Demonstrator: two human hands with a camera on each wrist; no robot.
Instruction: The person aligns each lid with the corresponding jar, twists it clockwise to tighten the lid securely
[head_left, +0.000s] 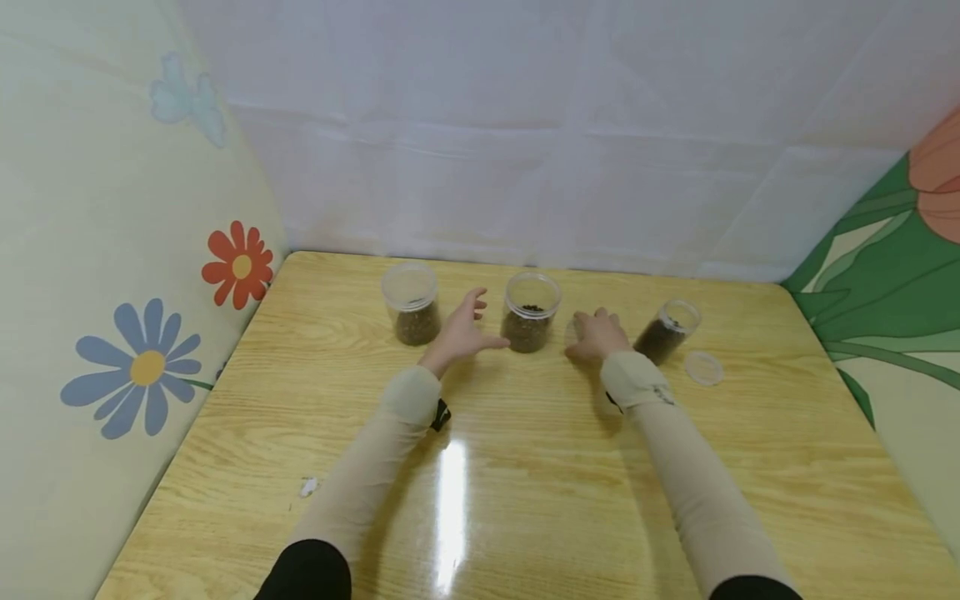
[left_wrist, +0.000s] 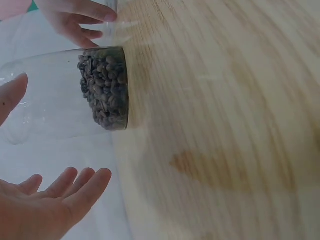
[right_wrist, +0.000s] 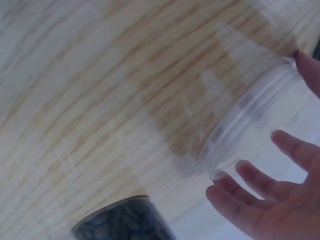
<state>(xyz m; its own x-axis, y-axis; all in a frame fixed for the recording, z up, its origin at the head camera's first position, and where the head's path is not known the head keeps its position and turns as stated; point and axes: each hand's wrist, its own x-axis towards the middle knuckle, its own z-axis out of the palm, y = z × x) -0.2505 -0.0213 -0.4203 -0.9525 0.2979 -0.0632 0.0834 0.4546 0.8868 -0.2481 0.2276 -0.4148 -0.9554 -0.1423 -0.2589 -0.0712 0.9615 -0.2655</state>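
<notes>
In the head view my left hand [head_left: 461,333] reaches beside the middle clear jar [head_left: 529,312], which is partly filled with dark beans [left_wrist: 105,87]. Thumb and fingers spread to either side of that jar in the left wrist view, with a gap between them and its wall. To the right of the jar, my right hand [head_left: 598,335] is low over the table. It grips a clear round lid [right_wrist: 255,112] lying on the tabletop, thumb at one side of the rim and fingertips at the other.
Another clear jar [head_left: 414,312] of dark contents stands at the left. A narrower jar [head_left: 663,333] stands right of my right hand, with a small clear lid [head_left: 703,368] beside it. A white scrap [head_left: 308,487] lies near the front left. White cloth [head_left: 525,167] hangs behind the table.
</notes>
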